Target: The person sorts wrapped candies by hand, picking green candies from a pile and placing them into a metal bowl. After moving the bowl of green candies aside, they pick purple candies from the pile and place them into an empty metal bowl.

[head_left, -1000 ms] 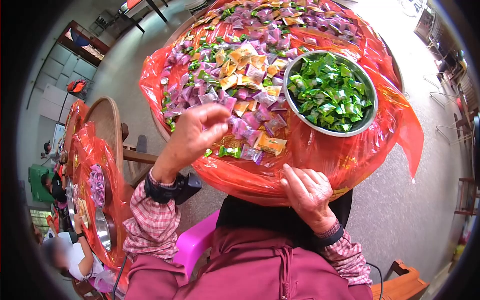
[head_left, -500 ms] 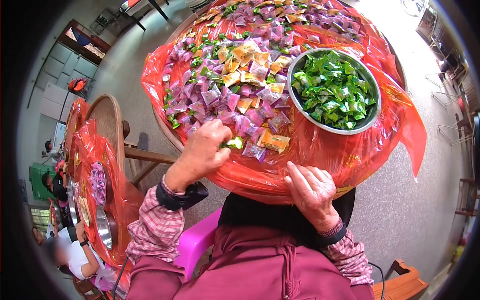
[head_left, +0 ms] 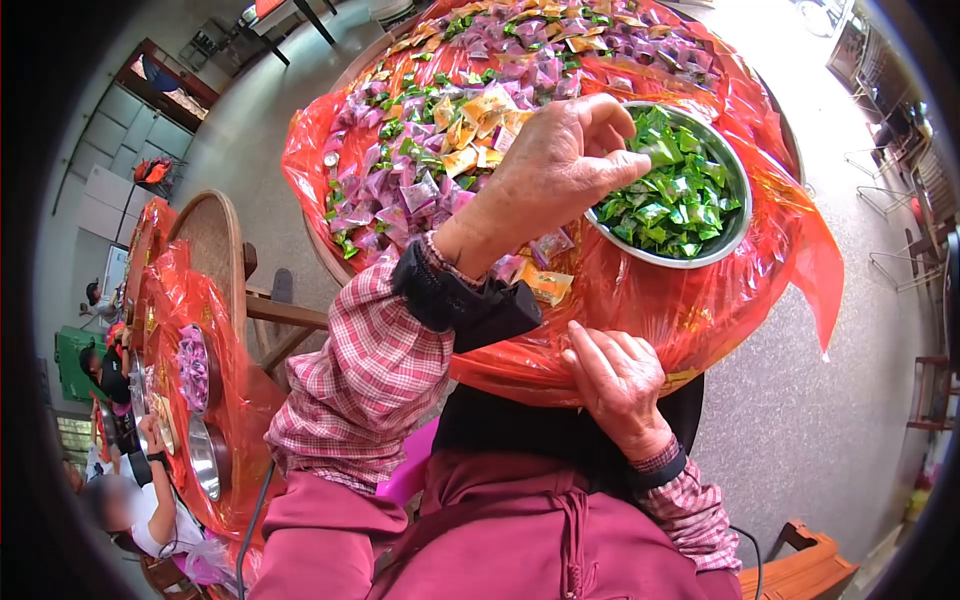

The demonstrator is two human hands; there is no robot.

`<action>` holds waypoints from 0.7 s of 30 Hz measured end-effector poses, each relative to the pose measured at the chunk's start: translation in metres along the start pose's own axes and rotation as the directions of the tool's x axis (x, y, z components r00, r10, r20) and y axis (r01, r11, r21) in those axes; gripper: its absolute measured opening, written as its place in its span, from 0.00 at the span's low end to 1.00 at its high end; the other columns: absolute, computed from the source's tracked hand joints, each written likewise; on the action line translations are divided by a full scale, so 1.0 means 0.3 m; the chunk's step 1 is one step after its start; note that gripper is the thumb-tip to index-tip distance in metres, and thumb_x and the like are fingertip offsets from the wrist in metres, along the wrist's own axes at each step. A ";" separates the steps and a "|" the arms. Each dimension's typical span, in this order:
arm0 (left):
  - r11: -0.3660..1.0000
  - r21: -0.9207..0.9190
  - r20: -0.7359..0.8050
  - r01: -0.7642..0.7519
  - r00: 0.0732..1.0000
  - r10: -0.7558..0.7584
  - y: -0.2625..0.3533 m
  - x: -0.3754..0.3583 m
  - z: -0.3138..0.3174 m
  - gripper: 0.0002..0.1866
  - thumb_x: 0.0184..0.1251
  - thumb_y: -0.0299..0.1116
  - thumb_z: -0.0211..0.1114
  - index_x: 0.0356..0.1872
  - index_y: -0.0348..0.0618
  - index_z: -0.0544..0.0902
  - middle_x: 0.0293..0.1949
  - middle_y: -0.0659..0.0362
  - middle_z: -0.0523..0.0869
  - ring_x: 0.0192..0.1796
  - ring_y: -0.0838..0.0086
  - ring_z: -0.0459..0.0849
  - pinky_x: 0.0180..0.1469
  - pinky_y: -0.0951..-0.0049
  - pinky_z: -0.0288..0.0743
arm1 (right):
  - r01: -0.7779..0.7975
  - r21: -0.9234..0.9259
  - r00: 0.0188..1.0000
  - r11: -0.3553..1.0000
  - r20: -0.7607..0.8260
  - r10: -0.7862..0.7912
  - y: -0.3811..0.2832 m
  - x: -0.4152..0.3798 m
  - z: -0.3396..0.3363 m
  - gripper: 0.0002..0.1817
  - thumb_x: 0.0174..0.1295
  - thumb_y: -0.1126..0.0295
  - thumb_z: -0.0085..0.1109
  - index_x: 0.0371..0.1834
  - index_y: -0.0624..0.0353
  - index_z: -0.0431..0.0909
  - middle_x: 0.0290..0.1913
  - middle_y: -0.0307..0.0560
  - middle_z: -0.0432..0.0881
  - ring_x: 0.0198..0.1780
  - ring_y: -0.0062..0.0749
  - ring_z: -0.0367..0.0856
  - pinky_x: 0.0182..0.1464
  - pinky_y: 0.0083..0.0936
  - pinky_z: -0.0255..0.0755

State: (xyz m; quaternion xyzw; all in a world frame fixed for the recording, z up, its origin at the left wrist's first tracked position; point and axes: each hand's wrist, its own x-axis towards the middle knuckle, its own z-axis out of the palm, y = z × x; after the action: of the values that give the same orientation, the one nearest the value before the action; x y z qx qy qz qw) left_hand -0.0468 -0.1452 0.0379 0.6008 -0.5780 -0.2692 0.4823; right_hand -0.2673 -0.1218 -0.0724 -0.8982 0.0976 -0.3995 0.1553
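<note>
My left hand (head_left: 560, 160) hangs over the left rim of a metal bowl (head_left: 742, 235). Its thumb and curled fingers are apart, and I see nothing held between them. Green wrapped candies (head_left: 680, 195) fill the bowl; one bright green candy lies just beyond my thumb. My right hand (head_left: 620, 380) rests at the near edge of the table on red plastic sheeting (head_left: 650, 300), its fingers stretched out. Left of the bowl, partly hidden by my left forearm, is a heap of purple candies (head_left: 420, 192) mixed with orange-yellow packets (head_left: 485, 110) and some green ones.
At the left stands another red-covered table (head_left: 240, 400) with metal bowls (head_left: 205, 455), one holding purple candies (head_left: 193, 365). A person in a white shirt (head_left: 165, 515) sits there. A pink stool (head_left: 405, 475) is beneath me; a wooden chair (head_left: 800, 560) is at lower right.
My left hand has moved up and right from the heap's near edge, where it held a green candy, to the bowl. My right hand has stayed in place.
</note>
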 end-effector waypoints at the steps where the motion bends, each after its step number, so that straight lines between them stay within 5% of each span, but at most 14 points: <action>1: 0.997 0.060 -0.029 -0.057 0.998 0.058 0.003 -0.003 -0.007 0.12 0.70 0.32 0.71 0.47 0.35 0.83 0.35 0.63 0.86 0.39 0.83 0.83 0.42 0.79 0.78 | 0.002 0.000 1.000 1.000 -0.002 -0.002 0.002 -0.002 0.002 0.20 0.59 0.72 0.73 0.53 0.66 0.83 0.39 0.44 0.85 0.36 0.33 0.84 0.37 0.31 0.75; 3: 0.986 0.125 -0.044 -0.108 0.992 0.114 0.013 -0.034 -0.035 0.12 0.71 0.32 0.71 0.48 0.35 0.83 0.36 0.62 0.87 0.40 0.82 0.84 0.43 0.79 0.79 | -0.005 0.003 1.000 1.000 -0.010 0.005 0.003 -0.006 0.002 0.20 0.59 0.72 0.73 0.53 0.66 0.83 0.39 0.44 0.85 0.36 0.33 0.84 0.37 0.31 0.75; 10: 0.874 0.347 -0.024 0.340 0.935 -0.354 -0.004 -0.372 -0.304 0.09 0.68 0.28 0.69 0.45 0.35 0.85 0.37 0.63 0.86 0.39 0.80 0.82 0.43 0.76 0.77 | -0.021 0.027 1.000 0.999 -0.013 0.022 -0.006 -0.001 0.000 0.18 0.58 0.74 0.73 0.52 0.66 0.84 0.39 0.46 0.87 0.36 0.36 0.85 0.38 0.32 0.76; 13: 0.841 0.464 0.015 0.279 0.947 -0.322 -0.041 -0.488 -0.336 0.10 0.66 0.26 0.68 0.45 0.33 0.84 0.37 0.61 0.84 0.40 0.80 0.81 0.43 0.75 0.76 | -0.047 0.040 0.999 0.998 0.002 0.047 -0.009 0.003 0.000 0.17 0.57 0.77 0.72 0.51 0.66 0.85 0.40 0.48 0.88 0.37 0.39 0.87 0.38 0.34 0.77; 17: 0.533 0.846 0.103 0.016 0.976 -0.193 -0.155 -0.578 -0.330 0.14 0.53 0.23 0.67 0.43 0.38 0.83 0.38 0.49 0.80 0.45 0.54 0.83 0.48 0.58 0.78 | -0.009 -0.010 1.000 1.000 -0.002 0.009 -0.003 0.001 0.005 0.19 0.58 0.73 0.73 0.52 0.65 0.84 0.39 0.44 0.86 0.36 0.34 0.84 0.37 0.31 0.75; 21: 0.493 0.870 0.113 0.023 0.963 -0.244 -0.179 -0.577 -0.318 0.13 0.51 0.23 0.66 0.41 0.40 0.82 0.38 0.50 0.78 0.47 0.51 0.81 0.50 0.54 0.76 | -0.015 -0.014 1.000 1.000 0.011 0.015 -0.003 -0.002 0.005 0.19 0.57 0.73 0.74 0.52 0.65 0.84 0.39 0.44 0.86 0.36 0.34 0.84 0.38 0.31 0.75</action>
State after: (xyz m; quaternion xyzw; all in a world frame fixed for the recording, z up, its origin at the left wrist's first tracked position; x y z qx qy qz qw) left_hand 0.0283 0.0384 -0.0132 0.7698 -0.6358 -0.0475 0.0289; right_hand -0.2665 -0.1204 -0.0734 -0.9006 0.1063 -0.3928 0.1527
